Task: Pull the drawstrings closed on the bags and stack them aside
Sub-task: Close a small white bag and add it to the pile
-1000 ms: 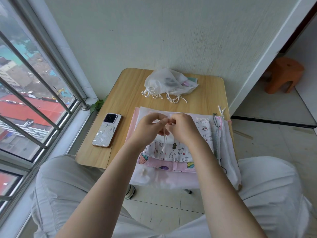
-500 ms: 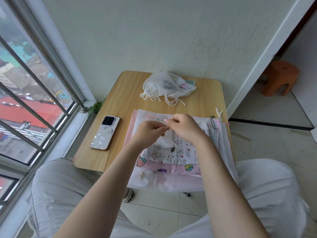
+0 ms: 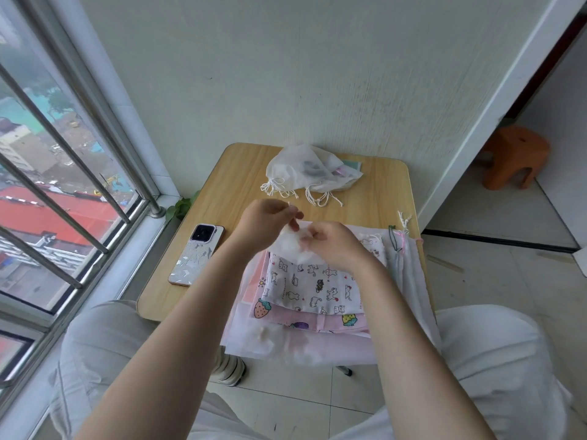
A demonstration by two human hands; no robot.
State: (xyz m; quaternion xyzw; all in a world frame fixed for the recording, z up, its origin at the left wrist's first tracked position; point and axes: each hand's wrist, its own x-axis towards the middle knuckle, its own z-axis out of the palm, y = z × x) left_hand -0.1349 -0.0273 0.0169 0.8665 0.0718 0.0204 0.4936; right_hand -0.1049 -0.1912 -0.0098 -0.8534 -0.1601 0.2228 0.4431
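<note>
A small white sheer bag (image 3: 290, 247) is gathered between my hands above the near pile. My left hand (image 3: 265, 222) pinches its white drawstring, pulled up and to the left. My right hand (image 3: 333, 244) grips the bag's puckered mouth. Under them lies a flat pile of bags: a cat-print bag (image 3: 313, 289) on top, a pink strawberry-print bag (image 3: 286, 314) below, and sheer white bags (image 3: 409, 274) at the right. At the far edge of the wooden table (image 3: 241, 179) sits a heap of closed white bags (image 3: 311, 171) with knotted strings.
A phone (image 3: 196, 254) lies face down on the table's left side. A barred window (image 3: 63, 173) runs along the left, a wall stands behind the table. An orange stool (image 3: 514, 157) is on the floor at the right. My knees are under the table's near edge.
My hands have risen and moved toward the far side. The left hand has drawn the string out to the left, and the white bag's mouth has bunched up in the right hand.
</note>
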